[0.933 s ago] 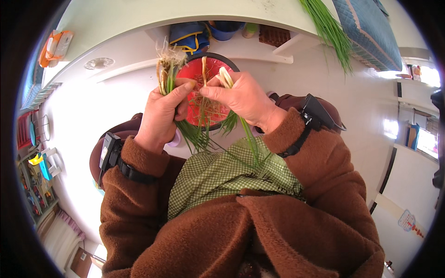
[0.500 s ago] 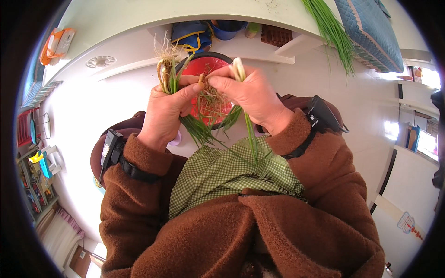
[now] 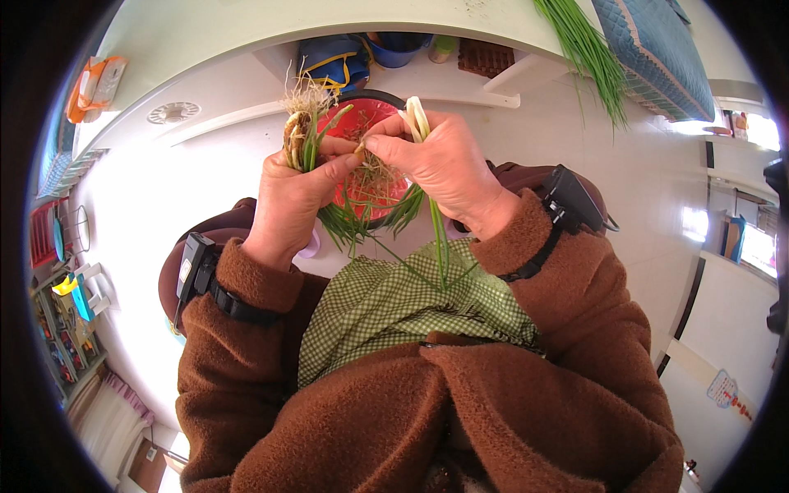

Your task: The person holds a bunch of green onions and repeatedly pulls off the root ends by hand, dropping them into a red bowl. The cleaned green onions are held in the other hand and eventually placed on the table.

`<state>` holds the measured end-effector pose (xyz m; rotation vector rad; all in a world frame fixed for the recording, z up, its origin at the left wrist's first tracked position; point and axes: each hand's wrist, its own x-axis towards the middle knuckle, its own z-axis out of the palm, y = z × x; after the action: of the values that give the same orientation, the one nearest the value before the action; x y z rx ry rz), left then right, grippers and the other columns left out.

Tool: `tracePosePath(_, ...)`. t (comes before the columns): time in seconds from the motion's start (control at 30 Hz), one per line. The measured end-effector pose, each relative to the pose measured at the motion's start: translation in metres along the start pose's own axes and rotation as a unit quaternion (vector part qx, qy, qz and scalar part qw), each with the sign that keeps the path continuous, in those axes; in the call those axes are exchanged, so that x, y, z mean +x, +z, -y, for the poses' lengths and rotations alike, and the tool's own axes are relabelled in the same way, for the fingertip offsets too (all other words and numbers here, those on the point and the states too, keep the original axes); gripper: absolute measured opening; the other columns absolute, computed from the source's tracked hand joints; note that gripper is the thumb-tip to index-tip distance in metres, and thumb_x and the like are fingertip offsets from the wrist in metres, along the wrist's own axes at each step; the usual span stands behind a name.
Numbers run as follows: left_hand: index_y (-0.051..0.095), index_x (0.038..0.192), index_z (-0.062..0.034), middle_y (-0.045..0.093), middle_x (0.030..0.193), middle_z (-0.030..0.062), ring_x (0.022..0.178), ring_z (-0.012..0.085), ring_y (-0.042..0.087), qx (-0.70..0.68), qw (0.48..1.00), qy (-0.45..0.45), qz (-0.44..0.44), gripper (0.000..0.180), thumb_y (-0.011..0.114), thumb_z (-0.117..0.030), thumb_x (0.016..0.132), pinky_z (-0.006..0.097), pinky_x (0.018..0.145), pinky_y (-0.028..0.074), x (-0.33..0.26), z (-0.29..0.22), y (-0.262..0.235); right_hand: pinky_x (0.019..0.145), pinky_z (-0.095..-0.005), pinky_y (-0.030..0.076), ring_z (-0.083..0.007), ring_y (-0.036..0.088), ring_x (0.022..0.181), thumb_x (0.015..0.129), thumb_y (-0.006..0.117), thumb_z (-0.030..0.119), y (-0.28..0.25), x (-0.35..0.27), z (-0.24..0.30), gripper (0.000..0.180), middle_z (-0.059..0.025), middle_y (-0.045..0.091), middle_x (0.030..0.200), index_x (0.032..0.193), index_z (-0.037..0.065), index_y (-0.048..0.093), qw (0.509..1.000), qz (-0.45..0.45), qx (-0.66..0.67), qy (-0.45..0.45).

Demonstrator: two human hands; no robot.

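My left hand [image 3: 297, 195] grips a bunch of scallions [image 3: 304, 135] with brown, dirty stems; their pale roots stick up above the fist and green leaves hang below. Several cleaned scallions [image 3: 417, 122], white at the top, are held in my right hand [image 3: 448, 168], their long green leaves trailing down over the checked apron. The fingertips of both hands meet at a small yellowish stem end [image 3: 360, 153] between them. Beneath the hands stands a red-lined bin [image 3: 353, 107] with a dark rim, holding dry brown roots and peelings [image 3: 378, 182].
Ahead is a pale table [image 3: 329, 18] with green scallions [image 3: 579, 49] overhanging its right edge beside a blue quilted cover [image 3: 653, 62]. Under it are a blue bag [image 3: 335, 62], a blue basin [image 3: 394, 53] and a brown woven basket [image 3: 485, 62]. An orange packet [image 3: 97, 86] lies at the left.
My right hand has shifted slightly left, bringing its fingertips against those of my left hand at the stem end. Both bunches stay in the same hands.
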<state>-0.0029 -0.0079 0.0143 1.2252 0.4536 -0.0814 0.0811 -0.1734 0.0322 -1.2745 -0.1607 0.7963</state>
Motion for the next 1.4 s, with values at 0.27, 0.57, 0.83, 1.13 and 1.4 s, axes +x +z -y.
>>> tracePosePath(0.27,0.069,0.096,-0.0009,0.062,0.073,-0.0018,0.057,0.0025,0.048,0.001,1.000,-0.003,0.019,0.013,0.069,-0.005,0.084,0.016,0.049,0.034,0.000,0.001,0.001,0.056,-0.0212,0.040,-0.0050,0.050,0.062,0.085,0.063,0.009,0.001,0.001,-0.004,0.011,0.0010,0.058,0.072,0.083,-0.002,0.065,1.000,0.008,-0.005,0.016)
tracePosePath(0.57,0.064,0.097,0.0002,0.064,0.073,0.0033,0.056,0.0050,0.051,-0.001,1.000,-0.001,0.032,0.011,0.067,-0.004,0.086,0.017,0.047,0.037,0.000,0.006,0.002,0.045,-0.0190,0.030,-0.0011,0.040,0.053,0.087,0.061,0.014,-0.002,0.000,-0.002,0.012,0.0054,0.049,0.065,0.086,0.002,0.062,0.989,0.052,0.085,0.112)
tracePosePath(0.83,0.061,0.097,-0.0001,0.065,0.073,0.0056,0.055,0.0057,0.052,0.004,0.999,0.017,0.037,0.010,0.064,-0.002,0.088,0.018,0.048,0.039,-0.001,0.009,0.004,0.044,-0.0193,0.030,-0.0017,0.041,0.051,0.085,0.062,0.011,-0.005,0.002,-0.005,0.009,0.0047,0.050,0.064,0.086,0.002,0.062,0.985,0.044,0.089,0.139)
tracePosePath(1.13,0.061,0.103,0.0006,0.065,0.074,0.0049,0.058,0.0064,0.055,0.006,0.999,0.033,0.020,0.014,0.062,-0.002,0.089,0.017,0.048,0.042,-0.001,0.008,0.011,0.052,-0.0231,0.039,-0.0069,0.050,0.059,0.082,0.062,0.007,-0.001,0.001,-0.008,0.007,-0.0008,0.057,0.070,0.082,0.000,0.064,0.995,0.017,0.039,0.095)
tracePosePath(1.4,0.061,0.112,0.0020,0.068,0.079,0.0084,0.061,0.0075,0.058,0.034,0.997,0.024,0.064,0.021,0.057,-0.009,0.095,0.019,0.050,0.045,-0.003,0.003,0.008,0.061,-0.0243,0.043,-0.0085,0.054,0.067,0.080,0.063,0.004,0.002,0.004,-0.016,0.008,-0.0038,0.060,0.077,0.081,-0.004,0.064,0.998,0.007,-0.015,0.056)
